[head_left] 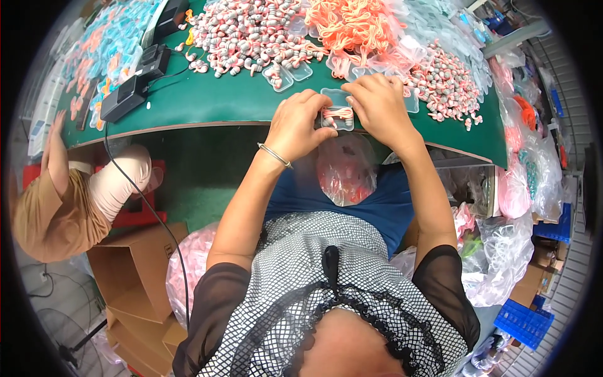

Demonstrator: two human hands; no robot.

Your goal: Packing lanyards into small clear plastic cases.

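A small clear plastic case [345,126] with a hinged lid is held at the front edge of the green table [207,103]. Inside it lie a bundled orange cord [339,114] and what look like grey-and-pink ridged earplugs. My left hand [297,123] grips the case's left side, thumb at its near corner. From the right, my right hand [380,108] has its fingers closed at the lid and right edge. The lid stands raised on the far side. Just beyond my hands, another case [278,80] lies open with earplugs in it.
Piles of earplugs [242,38] and orange cords [352,28] cover the table's far side, with more earplugs [446,85] at right. Black devices with a cable [125,98] stand at left. A co-worker [63,213] sits at far left. Cardboard boxes [135,270] are below.
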